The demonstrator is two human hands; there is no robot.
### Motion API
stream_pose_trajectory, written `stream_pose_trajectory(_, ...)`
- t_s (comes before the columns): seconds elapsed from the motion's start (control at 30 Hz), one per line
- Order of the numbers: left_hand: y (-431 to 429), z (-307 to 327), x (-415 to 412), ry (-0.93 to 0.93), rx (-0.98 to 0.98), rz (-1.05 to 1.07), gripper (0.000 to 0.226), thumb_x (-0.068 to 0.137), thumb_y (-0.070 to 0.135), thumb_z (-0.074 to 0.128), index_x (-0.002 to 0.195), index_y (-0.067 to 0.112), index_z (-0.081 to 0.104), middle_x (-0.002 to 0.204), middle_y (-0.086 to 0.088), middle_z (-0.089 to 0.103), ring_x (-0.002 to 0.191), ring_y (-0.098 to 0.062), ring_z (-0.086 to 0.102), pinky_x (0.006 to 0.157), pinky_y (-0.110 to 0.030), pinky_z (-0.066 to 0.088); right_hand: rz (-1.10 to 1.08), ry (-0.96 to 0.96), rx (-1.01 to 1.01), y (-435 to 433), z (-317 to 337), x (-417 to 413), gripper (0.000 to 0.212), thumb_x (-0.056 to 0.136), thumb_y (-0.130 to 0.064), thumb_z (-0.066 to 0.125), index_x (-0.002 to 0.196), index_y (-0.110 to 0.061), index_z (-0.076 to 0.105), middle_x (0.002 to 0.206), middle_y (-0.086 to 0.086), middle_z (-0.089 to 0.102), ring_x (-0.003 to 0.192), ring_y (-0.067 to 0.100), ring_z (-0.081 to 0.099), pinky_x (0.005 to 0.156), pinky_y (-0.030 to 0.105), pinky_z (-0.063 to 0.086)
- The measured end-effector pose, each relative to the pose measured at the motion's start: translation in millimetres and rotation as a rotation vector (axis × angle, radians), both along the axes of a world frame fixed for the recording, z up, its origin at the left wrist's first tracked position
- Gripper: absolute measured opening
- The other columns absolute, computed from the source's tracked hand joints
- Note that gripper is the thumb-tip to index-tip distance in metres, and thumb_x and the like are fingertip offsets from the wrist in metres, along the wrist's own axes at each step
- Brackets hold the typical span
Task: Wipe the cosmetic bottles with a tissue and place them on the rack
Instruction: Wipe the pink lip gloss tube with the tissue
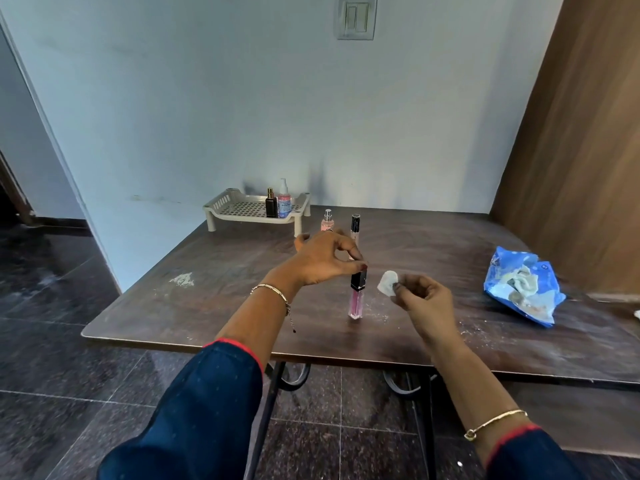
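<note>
A: How open is the way to the rack (242, 211)?

B: Its left part is bare; a dark bottle (272, 203) and a pump bottle (284, 199) stand at its right end. In front of that end, a pink spray bottle (327, 221) and a black-capped tube (355, 227) stand close together on the tabletop (194, 299).

A: And nearer than those?

B: An upright pink gloss tube (356, 294) stands under the left hand (323, 259). Left of the rack's front the tabletop lies open. A blue packet (523, 289) sits far to the rack's right.
</note>
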State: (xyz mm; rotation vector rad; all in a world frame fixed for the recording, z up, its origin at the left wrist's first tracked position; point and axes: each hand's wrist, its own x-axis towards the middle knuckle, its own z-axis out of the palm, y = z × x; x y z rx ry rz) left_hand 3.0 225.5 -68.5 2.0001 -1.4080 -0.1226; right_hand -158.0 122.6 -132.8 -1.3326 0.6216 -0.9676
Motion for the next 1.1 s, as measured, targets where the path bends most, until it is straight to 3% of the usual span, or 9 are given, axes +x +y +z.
stream_pose_trajectory(0.17,6,2,5,0.034,0.056,-0.047,0.021,0.082,0.047,0.066,0.099,0.037,0.073,0.112,0.023,0.052,0.117,-0.004,0.042,0.098,-0.036,0.009,-0.008,-0.106,0.267,8,4,4,0.007,0.086,0.0,0.06,0.081,-0.003,0.065,0.085,0.008,0.066,0.078,0.011,0.063,0.068,0.02,0.058)
stream_pose_trajectory(0.3,5,1,4,0.068,0.04,-0.057,0.017,0.086,0.044,0.063,0.098,0.039,0.073,0.11,0.025,0.053,0.118,-0.005,0.043,0.095,-0.035,0.007,0.002,-0.165,0.264,14,4,7,0.005,0.081,-0.006,0.07,0.08,-0.003,0.066,0.077,0.003,0.069,0.074,0.009,0.066,0.065,0.017,0.056)
stream_pose_trajectory(0.43,0,1,0,0.105,0.03,-0.028,0.013,0.083,0.039,0.068,0.094,0.035,0.075,0.102,0.026,0.063,0.112,-0.004,0.05,0.094,-0.037,0.011,-0.009,-0.195,0.096,23,5,11,0.011,0.076,0.001,0.073,0.081,-0.005,0.066,0.076,0.002,0.07,0.074,0.011,0.067,0.069,0.017,0.054)
stream_pose_trajectory(0.53,-4,2,4,0.187,0.043,-0.034,0.008,0.08,0.031,0.073,0.088,0.035,0.075,0.091,0.024,0.071,0.105,-0.001,0.058,0.107,-0.041,0.023,-0.021,-0.151,-0.089,27,5,20,0.013,0.077,0.001,0.072,0.088,-0.005,0.067,0.087,0.006,0.071,0.08,0.011,0.068,0.073,0.018,0.054)
stream_pose_trajectory(0.6,-4,4,5,0.198,0.047,-0.039,0.01,0.076,0.033,0.076,0.085,0.038,0.074,0.086,0.023,0.072,0.101,-0.001,0.062,0.109,-0.048,0.03,-0.069,-0.085,-0.206,28,2,29,0.017,0.078,-0.001,0.073,0.088,-0.014,0.069,0.091,0.003,0.07,0.084,0.009,0.066,0.071,0.015,0.052)
stream_pose_trajectory(0.7,-6,5,4,0.291,0.011,-0.046,0.013,0.077,0.019,0.077,0.089,0.025,0.075,0.088,0.005,0.075,0.092,-0.008,0.068,0.102,-0.047,0.045,-0.163,0.042,-0.449,28,-3,38,0.022,0.08,-0.002,0.071,0.082,-0.024,0.07,0.094,-0.005,0.065,0.089,0.006,0.061,0.073,0.011,0.049)
stream_pose_trajectory(0.9,-9,4,8,0.42,0.023,-0.04,0.014,0.075,0.009,0.078,0.089,0.012,0.075,0.091,-0.006,0.075,0.094,-0.019,0.07,0.098,-0.04,0.051,-0.273,0.132,-0.775,26,-10,40,0.013,0.078,0.0,0.073,0.085,-0.011,0.074,0.082,-0.007,0.059,0.071,0.002,0.057,0.061,0.007,0.045)
stream_pose_trajectory(1.0,-10,7,7,0.435,0.039,-0.056,0.015,0.076,0.006,0.077,0.091,0.005,0.073,0.092,-0.009,0.074,0.088,-0.017,0.068,0.096,-0.036,0.052,-0.286,0.159,-0.833,24,-12,38,0.01,0.077,0.0,0.073,0.082,-0.009,0.073,0.078,-0.003,0.06,0.066,0.009,0.057,0.056,0.01,0.043)
stream_pose_trajectory(1.1,-11,7,8,0.43,0.049,-0.041,0.011,0.076,0.005,0.077,0.086,0.007,0.073,0.087,-0.008,0.073,0.08,-0.013,0.065,0.094,-0.032,0.052,-0.24,0.177,-0.769,25,-25,37,0.012,0.076,0.001,0.073,0.081,-0.01,0.074,0.077,-0.007,0.059,0.068,0.008,0.058,0.059,0.018,0.047)
